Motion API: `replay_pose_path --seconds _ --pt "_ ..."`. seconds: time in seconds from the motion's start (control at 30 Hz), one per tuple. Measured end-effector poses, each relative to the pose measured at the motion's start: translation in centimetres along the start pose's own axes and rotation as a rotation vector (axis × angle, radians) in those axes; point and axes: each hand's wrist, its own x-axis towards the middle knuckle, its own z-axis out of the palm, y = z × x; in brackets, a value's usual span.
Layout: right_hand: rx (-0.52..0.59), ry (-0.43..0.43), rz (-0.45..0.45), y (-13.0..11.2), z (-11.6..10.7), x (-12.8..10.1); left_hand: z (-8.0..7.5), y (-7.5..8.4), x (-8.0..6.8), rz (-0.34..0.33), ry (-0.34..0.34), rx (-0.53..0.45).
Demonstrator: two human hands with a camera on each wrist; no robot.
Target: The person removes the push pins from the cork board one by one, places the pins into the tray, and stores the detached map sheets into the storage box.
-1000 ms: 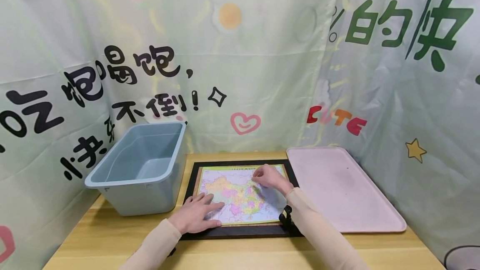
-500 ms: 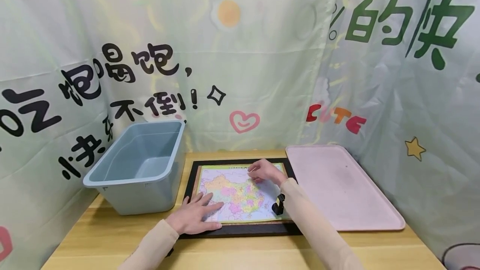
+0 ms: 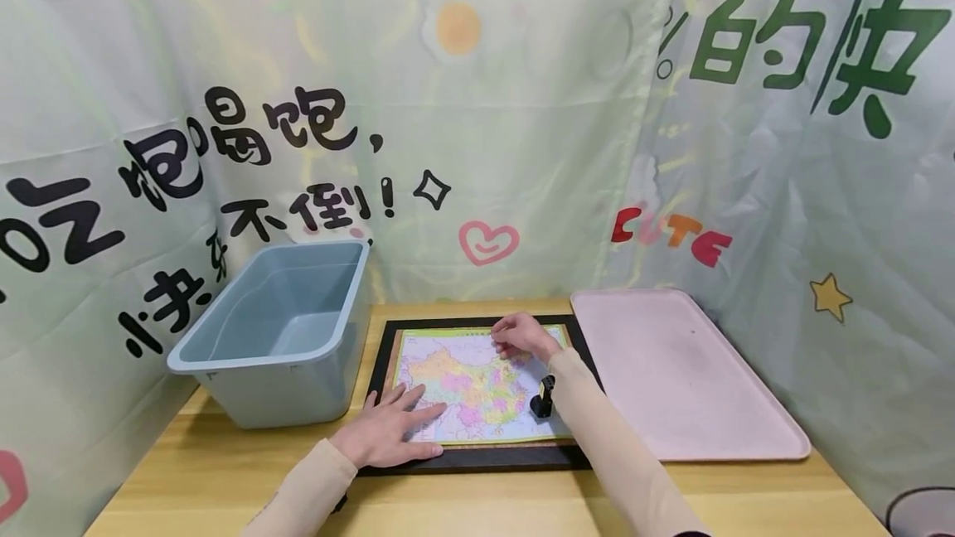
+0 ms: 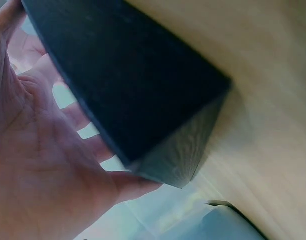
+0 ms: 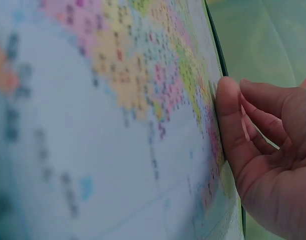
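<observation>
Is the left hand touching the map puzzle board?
Touching. The head view shows the left hand lying flat, fingers spread, on the near left corner of the map puzzle board, with no gap visible.

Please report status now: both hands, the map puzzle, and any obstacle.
Left hand flat, pressing map puzzle near corner. Right hand fingers curled at far edge, picking. Grey bin left, pink tray right; neither obstructs.

The blue bin is blocking the left side of the map board; the pink tray is closing the right.
</observation>
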Motion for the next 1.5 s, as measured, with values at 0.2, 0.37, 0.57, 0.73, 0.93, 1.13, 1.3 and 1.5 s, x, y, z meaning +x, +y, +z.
replay_pose_path --seconds 0.2,0.37,0.57,0.73,0.93,1.13,1.3,1.5 --pt "0.022 0.013 0.012 -0.2 0.1 0.3 -0.3 0.1 0.0 -0.007 -0.003 0.0" --pt "-0.005 0.038 0.006 -0.5 0.5 0.2 -0.3 0.0 0.0 -0.005 0.0 0.0" --pt "-0.059 0.067 0.003 -0.3 0.9 0.5 -0.2 0.1 0.0 -0.006 0.002 -0.005" --pt "-0.098 0.069 0.027 -0.3 1.0 0.6 -0.1 0.3 -0.1 0.006 0.002 -0.029" --pt "-0.137 0.075 0.024 -0.2 1.3 0.9 -0.2 0.4 -0.4 -0.003 -0.002 -0.015" --pt "-0.238 0.076 -0.005 -0.2 2.0 1.3 0.0 0.2 -0.7 -0.016 -0.007 -0.018" --pt "-0.265 0.081 0.011 -0.3 2.0 1.4 0.2 0.0 -0.3 -0.017 0.004 -0.014" --pt "-0.278 0.104 0.019 -0.6 1.9 1.6 0.1 -0.1 0.0 -0.017 0.004 -0.02"
